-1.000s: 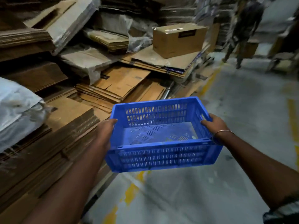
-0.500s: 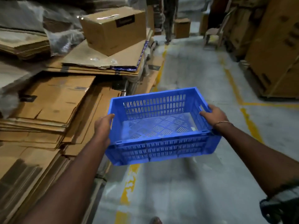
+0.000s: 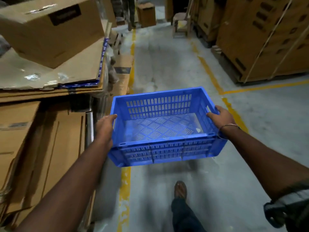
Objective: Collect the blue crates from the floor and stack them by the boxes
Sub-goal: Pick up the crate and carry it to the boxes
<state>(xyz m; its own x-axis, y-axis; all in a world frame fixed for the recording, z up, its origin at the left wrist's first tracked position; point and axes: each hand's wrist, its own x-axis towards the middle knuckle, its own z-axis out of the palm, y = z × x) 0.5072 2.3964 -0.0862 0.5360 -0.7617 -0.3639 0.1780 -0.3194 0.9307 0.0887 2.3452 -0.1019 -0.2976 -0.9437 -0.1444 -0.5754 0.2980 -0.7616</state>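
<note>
An empty blue slotted plastic crate (image 3: 164, 126) hangs in the air in front of me, above the grey aisle floor. My left hand (image 3: 105, 127) grips its left end wall, thumb on the rim. My right hand (image 3: 220, 116), with a thin bangle on the wrist, grips the right end by the handle slot. The crate is level and upright. Stacks of flattened cardboard and a closed brown box (image 3: 50, 29) lie just to its left.
Yellow floor lines (image 3: 132, 52) mark an aisle running ahead. Tall brown cartons on pallets (image 3: 260, 36) line the right side. A person's legs (image 3: 130, 12) and a small carton (image 3: 147, 14) stand far down the aisle. My foot (image 3: 180, 190) is on the floor below the crate.
The view has swung right from the cardboard piles to face down the aisle. I have stepped forward with the crate, and both hands keep the same grip.
</note>
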